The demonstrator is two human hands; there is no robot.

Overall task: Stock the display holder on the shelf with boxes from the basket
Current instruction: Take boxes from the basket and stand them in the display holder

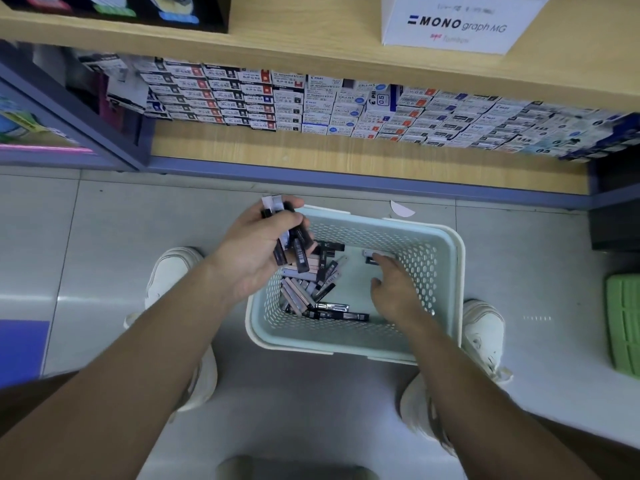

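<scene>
Pale mint plastic makes up the basket (446, 271), which sits on the grey tiled floor (138, 220) between the person's two white shoes, in front of the low wooden shelf (311, 150). Only the head view is given.

Inside the basket lie the loose boxes (311, 292): slim, narrow packs, mostly black with some grey or pale ones, heaped toward the left side and the near wall. They look light and stiff, probably smooth card or plastic, so they should slide against each other easily and a bunch could fan out or slip. Each is best taken across its narrow sides near the middle, or several gathered parallel so they lie flat together.

The left hand (256, 251) hangs over the basket's left rim with its grip curled around a bundle of boxes (291, 244); the thumb lies across the top, and the packs stick out both ends, splayed at uneven angles, so the hold looks loose.

The right hand (394, 289) is down inside the basket near the right wall, fingers (381, 259) loosely spread and reaching to a single pale box (375, 253) at the far end. They touch or nearly touch it; I cannot tell whether it is pinched yet.

Stacked boxes (311, 105) fill the back of the shelf. A white carton (457, 22) printed MONO graph stands on the shelf above; which display holder is meant I cannot tell.
</scene>
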